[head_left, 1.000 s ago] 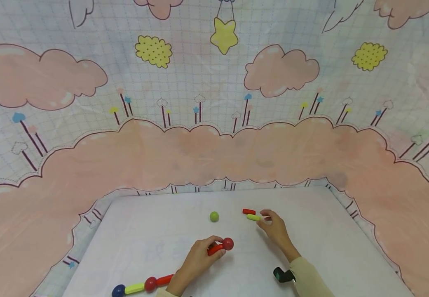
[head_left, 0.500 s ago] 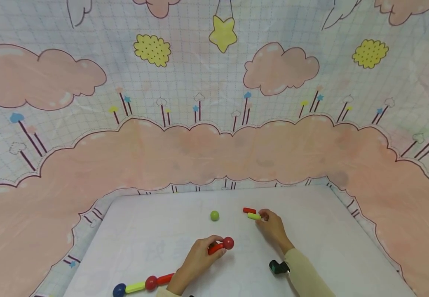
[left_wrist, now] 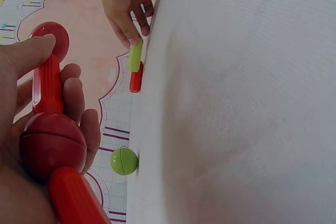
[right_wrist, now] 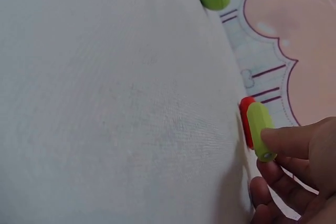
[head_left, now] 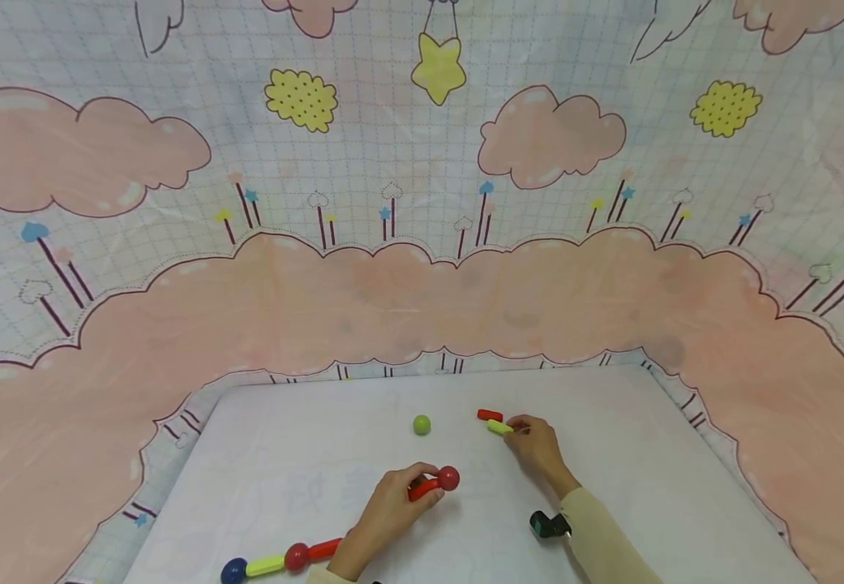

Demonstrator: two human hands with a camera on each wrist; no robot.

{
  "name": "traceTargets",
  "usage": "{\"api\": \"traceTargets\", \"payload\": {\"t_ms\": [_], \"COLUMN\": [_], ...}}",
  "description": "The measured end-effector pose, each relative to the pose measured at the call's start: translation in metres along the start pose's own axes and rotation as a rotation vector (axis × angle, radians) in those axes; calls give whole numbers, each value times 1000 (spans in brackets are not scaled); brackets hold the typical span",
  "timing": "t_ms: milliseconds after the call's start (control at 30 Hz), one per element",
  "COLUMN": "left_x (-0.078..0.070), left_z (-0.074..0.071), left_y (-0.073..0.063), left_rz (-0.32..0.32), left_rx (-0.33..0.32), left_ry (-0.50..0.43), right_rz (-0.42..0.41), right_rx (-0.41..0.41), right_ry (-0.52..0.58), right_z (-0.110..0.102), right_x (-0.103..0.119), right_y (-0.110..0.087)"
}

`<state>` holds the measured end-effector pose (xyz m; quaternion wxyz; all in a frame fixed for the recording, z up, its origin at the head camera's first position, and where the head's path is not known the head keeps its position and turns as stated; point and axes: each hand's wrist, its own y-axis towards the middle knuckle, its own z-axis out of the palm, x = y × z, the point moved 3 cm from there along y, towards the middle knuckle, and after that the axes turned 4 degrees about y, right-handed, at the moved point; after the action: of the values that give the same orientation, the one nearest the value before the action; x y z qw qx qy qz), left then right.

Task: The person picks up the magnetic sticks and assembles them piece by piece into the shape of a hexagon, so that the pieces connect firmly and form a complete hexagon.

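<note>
My left hand [head_left: 392, 507] grips a red rod [left_wrist: 48, 85] with a red ball [head_left: 448, 478] on its far end. A second red ball [left_wrist: 52, 145] joins that rod to another red rod [left_wrist: 79, 200], as the left wrist view shows. My right hand [head_left: 536, 448] pinches the near end of a yellow-green rod [right_wrist: 260, 127] between thumb and fingers. Right beside it lies a loose red rod [head_left: 490, 415]. A green ball [head_left: 422, 425] sits on the table to the left of these rods.
At the table's front left, a blue ball [head_left: 233, 570], yellow rod [head_left: 266, 565], red ball [head_left: 296, 557] and red rod [head_left: 324, 550] form a line, running behind my left wrist. The white table [head_left: 305, 438] meets a patterned cloth [head_left: 422, 308] at the back.
My right hand has shifted slightly left and closed its fingers on the yellow-green rod, whose angle has turned a little. The left hand stays in place with its red pieces.
</note>
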<state>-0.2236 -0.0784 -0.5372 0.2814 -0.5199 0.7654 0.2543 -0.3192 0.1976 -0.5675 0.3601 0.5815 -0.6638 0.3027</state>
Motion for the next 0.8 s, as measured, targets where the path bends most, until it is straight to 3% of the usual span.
{"api": "traceTargets", "payload": {"t_ms": [133, 333, 800], "left_x": [1, -1, 1], "left_z": [0, -1, -2], "left_y": [1, 0, 2], "left_rz": [-1, 64, 19], "left_rx": [-6, -44, -7], "left_ry": [3, 4, -17], "right_rz": [9, -18, -174], "right_rx": [0, -12, -8], "right_ry": [21, 34, 16], "right_z": [-4, -9, -21], "right_x": [2, 13, 45], "right_y": [-4, -13, -46]}}
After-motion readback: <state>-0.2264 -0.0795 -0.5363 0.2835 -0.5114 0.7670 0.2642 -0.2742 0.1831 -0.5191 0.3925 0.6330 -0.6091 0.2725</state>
